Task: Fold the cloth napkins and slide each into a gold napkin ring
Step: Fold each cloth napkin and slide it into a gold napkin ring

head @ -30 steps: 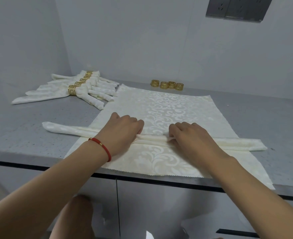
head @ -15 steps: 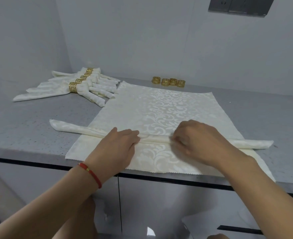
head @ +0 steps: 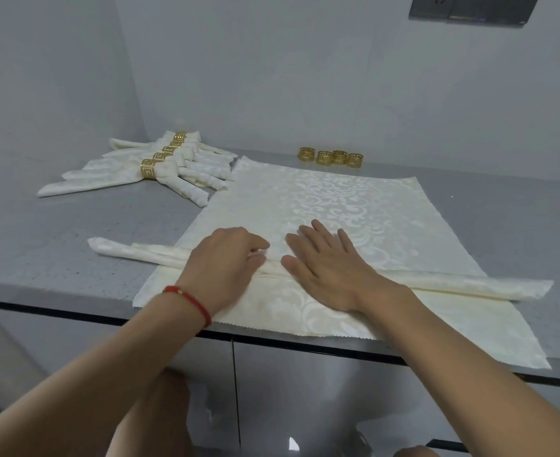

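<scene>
Fingers [head: 255,255] beside spare gold rings [head: 331,157]

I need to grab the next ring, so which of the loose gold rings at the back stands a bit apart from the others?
The leftmost loose ring: a small gap separates it from the other three, which sit touching in a row.

Left hand [head: 225,258] gripping long rolled cream damask napkin [head: 437,282], right hand [head: 331,268] flat on it, four gold napkin rings [head: 331,157] behind, grey countertop [head: 57,252]
</scene>
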### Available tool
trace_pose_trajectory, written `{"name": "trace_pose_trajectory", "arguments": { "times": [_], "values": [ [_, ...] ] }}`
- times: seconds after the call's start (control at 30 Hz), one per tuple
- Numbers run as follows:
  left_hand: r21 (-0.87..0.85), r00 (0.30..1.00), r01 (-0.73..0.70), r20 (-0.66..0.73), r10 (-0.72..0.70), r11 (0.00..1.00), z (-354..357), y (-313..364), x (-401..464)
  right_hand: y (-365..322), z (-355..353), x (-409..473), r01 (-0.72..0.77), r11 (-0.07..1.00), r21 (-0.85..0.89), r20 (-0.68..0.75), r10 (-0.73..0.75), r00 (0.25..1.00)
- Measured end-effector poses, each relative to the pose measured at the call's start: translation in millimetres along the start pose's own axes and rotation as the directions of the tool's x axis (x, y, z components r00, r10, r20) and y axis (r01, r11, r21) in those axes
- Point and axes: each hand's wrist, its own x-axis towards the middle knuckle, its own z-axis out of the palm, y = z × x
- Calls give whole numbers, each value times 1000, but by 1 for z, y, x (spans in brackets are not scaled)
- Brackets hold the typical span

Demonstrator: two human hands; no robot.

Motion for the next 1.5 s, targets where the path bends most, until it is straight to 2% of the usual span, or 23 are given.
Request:
{"name": "trace_pose_trajectory", "arguments": {
  "times": [0.1,0.2,0.37,0.6,0.77,0.87,0.97,1.07,1.17,1.23,1.33,1.43,1.5],
  "values": [
    [58,984,-5,179,-6,998,-9,0,14,0,-2,2,-25,998,65,50,22,998],
    [73,954,-33,300,10,997,-17,0,21,1,-5,5,-50,993,103,94,40,995],
    [146,837,-35,545,-51,989,-28,8,30,2,-4,7,-44,997,60,112,37,993],
    [277,757,-43,636,-150,960,-36,28,44,5,-6,10,-82,986,146,173,56,983],
    [447,659,-150,710,-248,882,-40,41,56,4,-8,12,-75,992,104,191,54,980],
    [481,597,-225,756,-271,847,-44,54,62,1,-8,16,-72,997,41,177,64,982],
    [457,602,-236,762,-240,858,-48,54,67,-3,-13,25,-85,996,-21,144,88,986],
    [435,619,-236,757,-211,869,-47,46,72,-6,-21,34,-150,988,-29,199,153,968],
    [429,601,-200,764,-236,881,-51,45,71,-6,-19,40,-156,987,-47,238,163,957],
    [331,539,-41,802,-258,943,-57,41,73,-7,-21,40,-167,985,-44,244,172,954],
    [76,417,219,894,-164,973,-68,32,80,-7,-19,39,-198,980,13,277,187,942],
    [-71,319,344,947,-45,936,-70,26,83,-4,-15,33,-197,978,65,284,171,944],
    [-145,328,287,943,45,947,-68,21,83,-2,-20,22,-211,971,115,287,171,943]
  ]
}}
